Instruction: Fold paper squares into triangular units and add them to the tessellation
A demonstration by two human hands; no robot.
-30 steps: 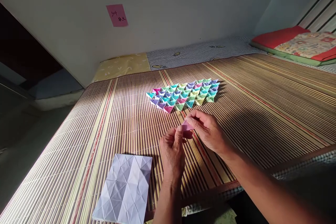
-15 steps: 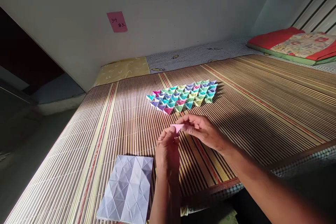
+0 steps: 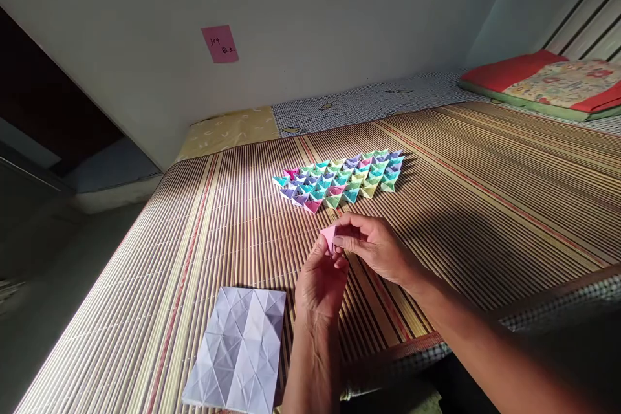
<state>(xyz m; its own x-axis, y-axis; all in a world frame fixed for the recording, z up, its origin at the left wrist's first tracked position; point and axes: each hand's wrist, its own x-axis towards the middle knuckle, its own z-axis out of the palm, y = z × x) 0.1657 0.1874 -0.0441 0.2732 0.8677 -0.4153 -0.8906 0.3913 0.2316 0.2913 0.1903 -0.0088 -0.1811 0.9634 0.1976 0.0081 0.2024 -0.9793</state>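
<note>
While both bare hands meet over the near middle of the striped bamboo-slat mat (image 3: 233, 226), a small pale pink triangle of folded paper (image 3: 328, 237) sits between their fingertips, raised above the slats. The left hand (image 3: 320, 281) is turned with its palm partly showing, and its grip is clamped on the pink triangle, the thumb pressing the near left side. The right hand (image 3: 378, 247) reaches in from the right; its grip is also closed on the triangle, thumb and fingers together at the right side.

Just beyond the hands, on the far side, a slanting block of small multicoloured folded-paper shapes (image 3: 339, 182) stands in close rows of teal, green, yellow, purple and pink. To the near left, beside the left forearm, lies a flat pale lavender paper piece creased into triangles (image 3: 237, 349).

Along the far edge of the mat run a yellow patterned cloth (image 3: 233, 127) on the left and a blue-and-white checked cloth (image 3: 359, 101) farther right. A red, floral and green folded fabric bundle (image 3: 528, 83) rests at the far right.
</note>
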